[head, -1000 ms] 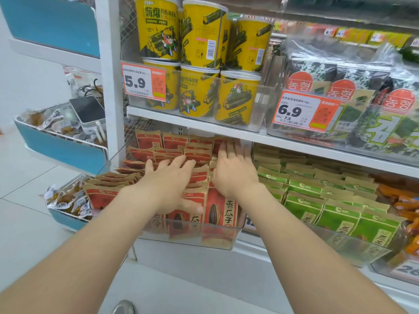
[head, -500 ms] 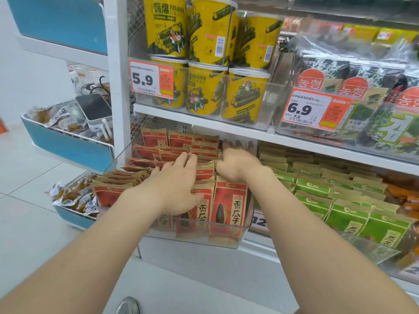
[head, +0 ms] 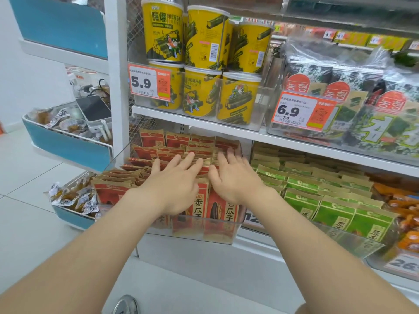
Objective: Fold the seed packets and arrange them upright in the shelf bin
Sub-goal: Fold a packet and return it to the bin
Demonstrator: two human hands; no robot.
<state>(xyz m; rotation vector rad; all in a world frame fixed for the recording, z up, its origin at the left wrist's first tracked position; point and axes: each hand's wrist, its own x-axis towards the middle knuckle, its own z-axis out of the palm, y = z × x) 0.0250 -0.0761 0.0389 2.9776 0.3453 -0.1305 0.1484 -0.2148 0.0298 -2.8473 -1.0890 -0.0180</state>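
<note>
Red and brown sunflower seed packets (head: 218,213) stand upright in rows in a clear plastic shelf bin (head: 199,227) on the lower shelf. My left hand (head: 174,182) lies palm down on the packet tops in the middle of the bin, fingers straight and spread. My right hand (head: 233,175) rests beside it on the right-hand row, fingers also extended toward the back. Neither hand grips a packet. More red packets (head: 176,141) fill the back of the bin.
Green seed packets (head: 317,200) fill the bin to the right. Yellow seaweed canisters (head: 204,64) and seaweed bags (head: 362,98) stand on the shelf above. A blue side rack (head: 65,148) with wrapped snacks and a white device (head: 95,112) hangs to the left.
My right hand, curled half a second ago, has straightened and lies flat on the packets. My left hand has slid slightly back along the tops. The view shifted a little.
</note>
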